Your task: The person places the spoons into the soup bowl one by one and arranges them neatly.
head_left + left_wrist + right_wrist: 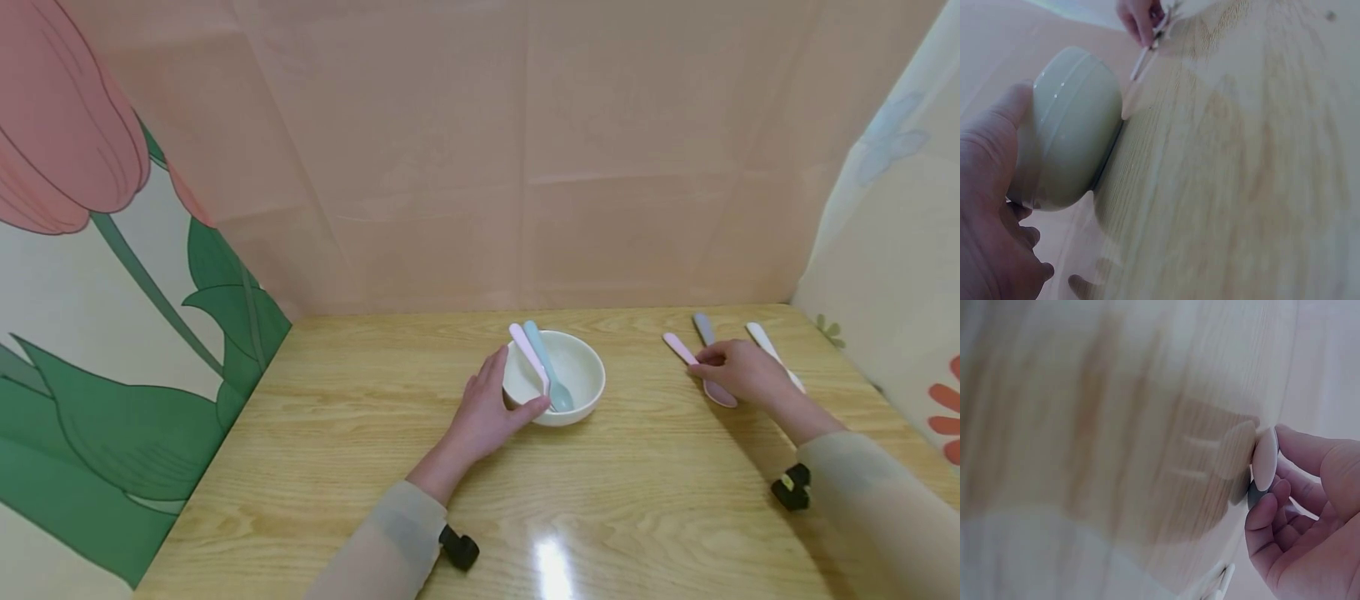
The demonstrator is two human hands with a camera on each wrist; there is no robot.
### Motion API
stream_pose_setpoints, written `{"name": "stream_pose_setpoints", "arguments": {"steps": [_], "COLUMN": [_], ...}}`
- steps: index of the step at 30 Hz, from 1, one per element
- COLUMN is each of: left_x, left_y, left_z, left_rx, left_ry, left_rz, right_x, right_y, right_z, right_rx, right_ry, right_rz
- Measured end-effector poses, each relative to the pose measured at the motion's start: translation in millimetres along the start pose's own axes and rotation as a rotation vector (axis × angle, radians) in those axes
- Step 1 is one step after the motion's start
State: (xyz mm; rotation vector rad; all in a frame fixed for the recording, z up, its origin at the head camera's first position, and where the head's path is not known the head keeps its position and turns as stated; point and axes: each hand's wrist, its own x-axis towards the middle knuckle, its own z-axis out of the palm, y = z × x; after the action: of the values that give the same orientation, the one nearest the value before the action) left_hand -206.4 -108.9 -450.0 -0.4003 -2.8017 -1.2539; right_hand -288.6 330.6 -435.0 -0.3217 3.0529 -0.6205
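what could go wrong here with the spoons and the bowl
The right hand lies over three close-set spoons: pink, grey, white. Lifting one could drag or knock a neighbour. In the bowl, the two spoons lean over the rim on the side of the left hand, so tilting or sliding the bowl might tip them out.
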Motion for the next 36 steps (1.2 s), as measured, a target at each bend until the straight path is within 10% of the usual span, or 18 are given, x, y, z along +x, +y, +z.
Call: {"name": "stream_pose_setpoints", "arguments": {"steps": [36], "left_x": [-0.5], "left_y": [0.0], "left_z": [0.1], "left_rx": [-0.024], "left_ry": [0.000], "left_rz": [-0.012], "right_x": [-9], "right_y": [-17], "right_z": [-8], "right_rx": [0.051], "right_ry": [0.046], "right_rz": [0.050]}}
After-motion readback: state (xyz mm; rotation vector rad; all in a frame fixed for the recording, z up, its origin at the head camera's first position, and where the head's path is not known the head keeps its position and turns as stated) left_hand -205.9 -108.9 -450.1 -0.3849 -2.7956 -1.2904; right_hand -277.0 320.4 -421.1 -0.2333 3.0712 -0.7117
